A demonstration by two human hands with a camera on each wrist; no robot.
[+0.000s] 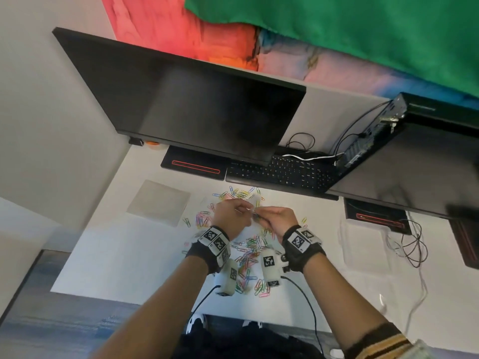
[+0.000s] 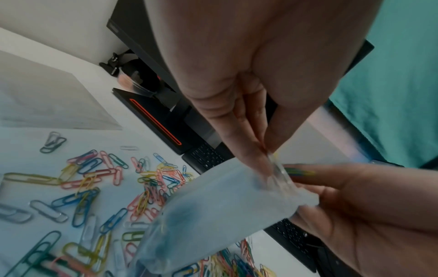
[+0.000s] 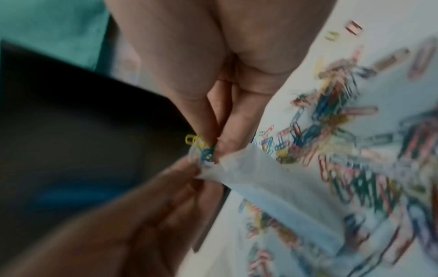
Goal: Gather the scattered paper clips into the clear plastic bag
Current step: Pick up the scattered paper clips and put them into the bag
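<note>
Many coloured paper clips (image 1: 247, 257) lie scattered over the white desk (image 1: 116, 255), below and around both hands. My left hand (image 1: 242, 211) pinches the mouth of the clear plastic bag (image 2: 225, 206), which hangs down from the fingers above the clips. My right hand (image 1: 259, 215) meets it from the right and pinches a few yellow and blue paper clips (image 3: 203, 150) right at the bag's opening. In the right wrist view the bag (image 3: 272, 187) trails down to the right, and the left hand's fingers (image 3: 189, 168) hold its edge. The picture is too blurred to show the inside of the bag.
A large dark monitor (image 1: 194, 104) leans over the back of the desk, with a black keyboard (image 1: 280, 172) under it. A second screen (image 1: 414, 164) and loose cables (image 1: 412, 244) are at the right. A grey square pad (image 1: 158, 202) lies at the left. The desk's front edge is close to my body.
</note>
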